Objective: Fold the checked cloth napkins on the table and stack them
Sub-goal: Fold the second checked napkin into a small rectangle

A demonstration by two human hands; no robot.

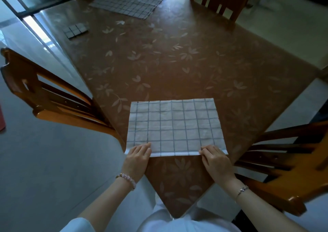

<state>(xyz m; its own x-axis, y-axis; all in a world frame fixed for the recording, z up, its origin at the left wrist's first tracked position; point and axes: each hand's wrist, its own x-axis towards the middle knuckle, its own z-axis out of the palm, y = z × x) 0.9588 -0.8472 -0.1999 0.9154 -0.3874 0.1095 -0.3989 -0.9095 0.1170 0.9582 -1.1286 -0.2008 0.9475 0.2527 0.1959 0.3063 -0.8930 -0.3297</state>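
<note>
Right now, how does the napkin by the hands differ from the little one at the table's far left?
The near napkin lies spread wide, showing many checks; the small napkin is folded compact, showing few. The left hand and right hand hold the near napkin's edge; the small napkin lies untouched. The near napkin looks pale, the small napkin darker. Both share the grid pattern and lie on the table.

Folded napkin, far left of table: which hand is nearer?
Left. The left hand holds the spread napkin's near-left corner, on the folded napkin's side of the table. The right hand holds the near-right corner, farther across. Both are far from it.
</note>
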